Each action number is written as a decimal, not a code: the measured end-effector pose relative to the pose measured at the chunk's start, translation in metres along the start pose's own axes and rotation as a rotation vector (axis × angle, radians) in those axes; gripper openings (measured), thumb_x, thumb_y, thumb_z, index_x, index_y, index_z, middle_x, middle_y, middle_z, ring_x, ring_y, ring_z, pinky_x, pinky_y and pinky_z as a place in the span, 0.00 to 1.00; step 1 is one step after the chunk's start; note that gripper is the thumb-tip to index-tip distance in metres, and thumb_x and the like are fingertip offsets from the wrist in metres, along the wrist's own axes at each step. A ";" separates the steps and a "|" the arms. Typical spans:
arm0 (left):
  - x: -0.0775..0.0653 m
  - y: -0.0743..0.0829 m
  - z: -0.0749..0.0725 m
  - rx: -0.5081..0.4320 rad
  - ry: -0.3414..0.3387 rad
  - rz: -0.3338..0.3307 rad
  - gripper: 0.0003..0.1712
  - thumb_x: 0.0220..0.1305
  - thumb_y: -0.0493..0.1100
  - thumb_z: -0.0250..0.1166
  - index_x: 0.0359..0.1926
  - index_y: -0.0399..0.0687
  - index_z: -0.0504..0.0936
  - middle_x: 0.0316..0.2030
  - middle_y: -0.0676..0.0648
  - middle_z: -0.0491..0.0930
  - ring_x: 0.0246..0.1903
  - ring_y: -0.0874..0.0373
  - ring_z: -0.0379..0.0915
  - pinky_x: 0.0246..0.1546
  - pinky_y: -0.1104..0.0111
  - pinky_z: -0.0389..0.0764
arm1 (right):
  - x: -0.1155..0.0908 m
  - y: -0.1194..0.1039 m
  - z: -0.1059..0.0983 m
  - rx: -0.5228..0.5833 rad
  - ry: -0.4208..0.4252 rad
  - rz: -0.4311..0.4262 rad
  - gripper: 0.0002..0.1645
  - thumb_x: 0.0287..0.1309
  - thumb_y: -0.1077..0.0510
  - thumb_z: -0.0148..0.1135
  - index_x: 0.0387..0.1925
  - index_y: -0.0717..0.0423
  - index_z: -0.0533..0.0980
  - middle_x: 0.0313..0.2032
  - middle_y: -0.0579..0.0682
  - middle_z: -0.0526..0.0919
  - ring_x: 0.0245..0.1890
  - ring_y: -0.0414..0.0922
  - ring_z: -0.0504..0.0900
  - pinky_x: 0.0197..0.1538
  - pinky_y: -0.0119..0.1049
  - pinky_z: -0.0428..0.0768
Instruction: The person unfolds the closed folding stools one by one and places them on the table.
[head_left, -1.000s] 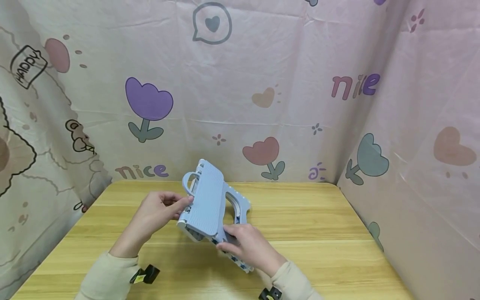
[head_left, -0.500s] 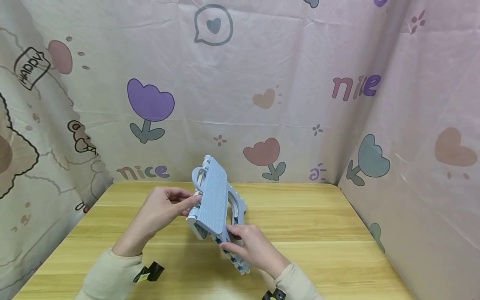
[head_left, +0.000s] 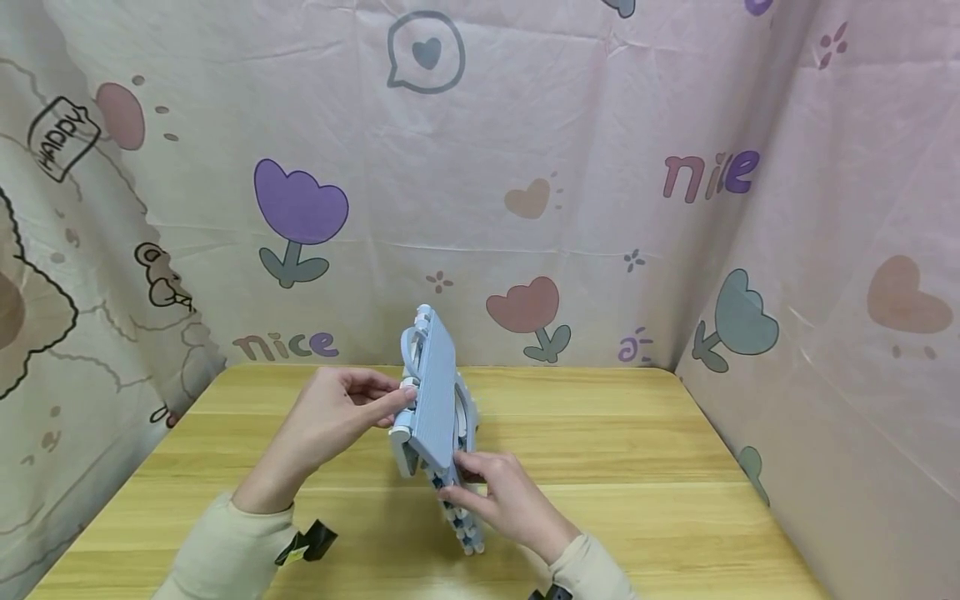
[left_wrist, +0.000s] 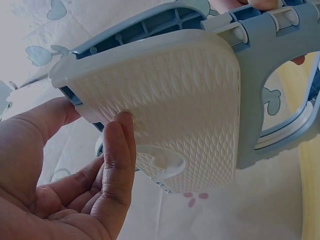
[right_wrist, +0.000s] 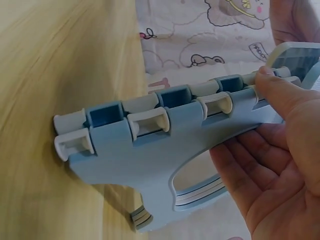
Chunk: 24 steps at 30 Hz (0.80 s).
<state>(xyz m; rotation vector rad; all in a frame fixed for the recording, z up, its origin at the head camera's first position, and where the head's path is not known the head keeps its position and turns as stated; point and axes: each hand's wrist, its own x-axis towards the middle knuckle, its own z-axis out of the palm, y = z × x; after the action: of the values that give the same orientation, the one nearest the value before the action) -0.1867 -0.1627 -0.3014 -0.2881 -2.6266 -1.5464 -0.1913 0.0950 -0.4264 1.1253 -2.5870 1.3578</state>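
Observation:
A light blue and white plastic folding step stool [head_left: 437, 392] is tilted up over the table between both hands. My left hand [head_left: 326, 433] pinches its upper left edge, just below the looped carry handle [head_left: 410, 354]. In the left wrist view, that thumb and fingers lie on either side of a ribbed white panel [left_wrist: 170, 95]. Lower down, my right hand [head_left: 513, 500] grips the blue leg frame [right_wrist: 150, 155], thumb on the hinge side and fingers underneath. Hinge knuckles run along the frame's edge in the right wrist view. The leg's lower end stands close over the wood.
A wooden table [head_left: 615, 450] lies beneath. Printed cloth [head_left: 450, 183] with flowers and lettering hangs behind it and along both sides. Each beige sleeve [head_left: 232, 550] has a small black device [head_left: 307, 542] at the wrist.
The stool has turned so its ribbed panel faces more sideways and looks narrower, and its top has shifted right. My left hand followed it to the right; the right hand barely moved, keeping its grip.

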 end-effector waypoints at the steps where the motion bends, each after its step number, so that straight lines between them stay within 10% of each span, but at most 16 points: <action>1: 0.000 0.001 0.001 -0.010 -0.001 0.012 0.23 0.66 0.57 0.78 0.47 0.42 0.91 0.35 0.47 0.92 0.34 0.54 0.89 0.37 0.67 0.88 | 0.000 0.000 0.001 0.015 0.004 0.000 0.33 0.75 0.44 0.64 0.73 0.57 0.76 0.65 0.58 0.85 0.58 0.50 0.90 0.55 0.30 0.88; 24: -0.003 0.008 0.030 -0.014 0.053 0.235 0.08 0.68 0.44 0.76 0.46 0.49 0.92 0.35 0.51 0.91 0.32 0.60 0.86 0.32 0.70 0.87 | -0.006 0.012 0.008 0.146 0.102 0.029 0.20 0.72 0.49 0.70 0.58 0.56 0.85 0.51 0.50 0.92 0.51 0.41 0.90 0.58 0.36 0.89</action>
<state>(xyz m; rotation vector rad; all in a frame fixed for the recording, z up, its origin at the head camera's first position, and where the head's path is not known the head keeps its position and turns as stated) -0.1809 -0.1335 -0.3096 -0.5286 -2.4398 -1.4744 -0.1911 0.0971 -0.4420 1.0089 -2.4784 1.5891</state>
